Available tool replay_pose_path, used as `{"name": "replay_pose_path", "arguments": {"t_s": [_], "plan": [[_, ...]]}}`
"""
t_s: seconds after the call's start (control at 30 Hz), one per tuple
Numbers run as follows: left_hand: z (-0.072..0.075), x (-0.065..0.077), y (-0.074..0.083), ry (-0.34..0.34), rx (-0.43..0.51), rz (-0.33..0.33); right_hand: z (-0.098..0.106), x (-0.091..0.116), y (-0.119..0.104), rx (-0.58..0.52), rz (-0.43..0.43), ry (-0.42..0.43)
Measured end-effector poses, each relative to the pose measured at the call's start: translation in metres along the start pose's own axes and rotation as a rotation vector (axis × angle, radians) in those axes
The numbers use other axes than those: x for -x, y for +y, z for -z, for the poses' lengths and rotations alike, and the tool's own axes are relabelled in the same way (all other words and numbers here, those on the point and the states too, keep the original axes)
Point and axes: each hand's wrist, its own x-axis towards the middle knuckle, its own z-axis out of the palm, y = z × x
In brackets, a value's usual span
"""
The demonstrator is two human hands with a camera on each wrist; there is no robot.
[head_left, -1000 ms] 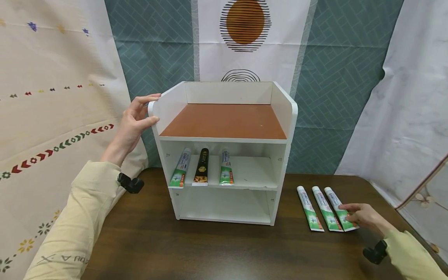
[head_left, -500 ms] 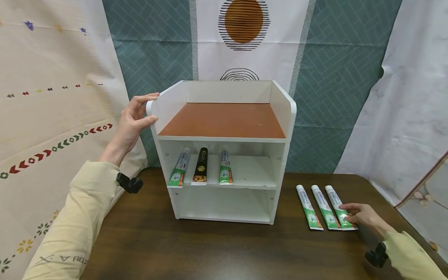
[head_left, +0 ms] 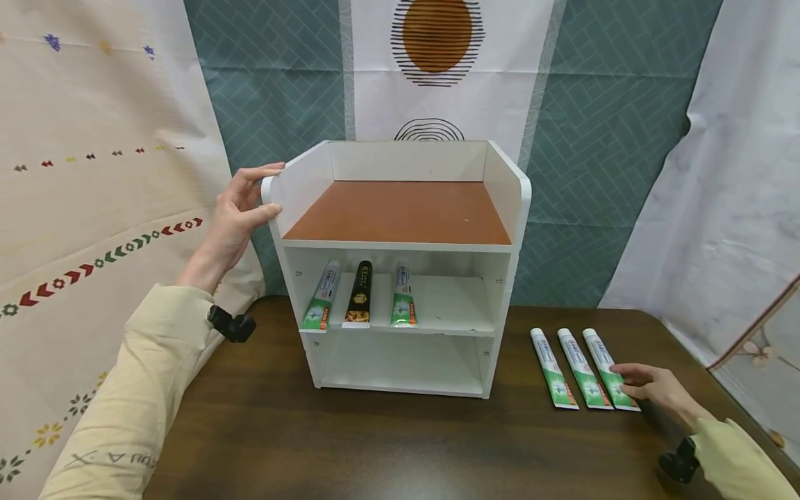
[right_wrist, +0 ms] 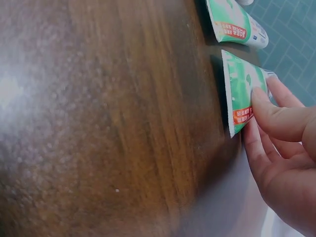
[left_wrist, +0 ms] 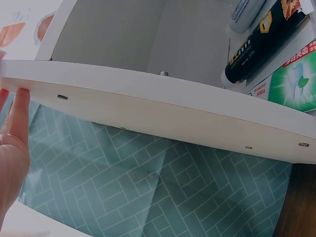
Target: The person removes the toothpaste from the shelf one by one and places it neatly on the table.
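Note:
My left hand (head_left: 234,215) holds the upper left side panel of a small white shelf unit (head_left: 397,246), thumb at the front edge. In the left wrist view its fingers (left_wrist: 19,116) lie against the panel's outer face. At the right, my right hand (head_left: 662,392) pinches the rightmost green-and-white toothpaste tube (head_left: 605,361) on the table; the right wrist view has the thumb on top of the tube (right_wrist: 240,91) and fingers along its side. Two similar toothpaste tubes, a left one (head_left: 555,371) and a middle one (head_left: 584,371), lie beside it, caps pointing away.
On the middle shelf lie a green toothpaste tube (head_left: 322,295), a black one (head_left: 359,295) and another green one (head_left: 403,295). The unit has a brown top board (head_left: 400,212) and a lower shelf (head_left: 400,368). It stands on a dark wooden table (head_left: 400,444) before a patterned curtain (head_left: 615,153).
The rightmost tube has shifted slightly to the right, widening its gap from the middle one. My right hand has moved a little with it. My left hand stays on the shelf unit.

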Motion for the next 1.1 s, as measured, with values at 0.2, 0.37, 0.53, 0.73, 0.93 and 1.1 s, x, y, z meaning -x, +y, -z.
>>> {"name": "replay_pose_path", "arguments": {"t_s": [0.2, 0.37, 0.53, 0.73, 0.93, 1.1], "plan": [[0.0, 0.0, 0.0, 0.006, -0.007, 0.004, 0.002, 0.0, -0.001, 0.017, 0.023, -0.006], [0.0, 0.0, -0.001, -0.003, 0.008, -0.001, 0.003, -0.002, -0.01, 0.154, 0.021, 0.073], [0.0, 0.0, 0.0, -0.006, 0.009, -0.004, -0.001, -0.01, -0.029, 0.18, 0.056, 0.172], [0.001, 0.0, 0.001, -0.005, 0.021, -0.006, -0.015, -0.026, -0.041, -0.091, 0.106, 0.105], [0.001, 0.001, 0.001, -0.001, 0.015, -0.005, -0.038, -0.032, -0.078, -0.313, 0.191, 0.026], [0.001, 0.0, 0.001, -0.002, 0.004, -0.007, -0.056, -0.03, -0.115, -0.393, 0.219, 0.013]]}}
